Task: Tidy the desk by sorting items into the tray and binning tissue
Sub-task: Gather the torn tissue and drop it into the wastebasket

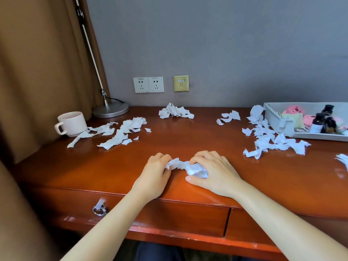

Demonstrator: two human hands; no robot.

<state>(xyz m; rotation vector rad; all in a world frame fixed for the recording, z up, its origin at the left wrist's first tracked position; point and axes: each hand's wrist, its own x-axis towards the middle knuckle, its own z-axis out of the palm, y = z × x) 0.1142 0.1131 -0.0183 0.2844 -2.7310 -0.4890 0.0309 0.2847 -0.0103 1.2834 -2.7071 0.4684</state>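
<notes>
1. The crumpled white tissue wad (188, 167) lies at the near edge of the red-brown wooden desk (188, 138). Your left hand (156, 170) pinches its end; your right hand (213, 172) curls its fingers over the bulk.
2. The grey plastic tray (278, 117), far right, holds pink toys (294, 109) and dark bottles (318, 122), so sorting looks mostly done.
3. Remaining: torn tissue scraps (120, 132) left, back and right, and the pale pink ribbed mug (72, 123) outside the tray. No bin in view.

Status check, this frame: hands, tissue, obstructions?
Left hand and right hand both gripping tissue wad at desk front. Torn tissue scattered beside mug and tray. Nothing in the way.
</notes>
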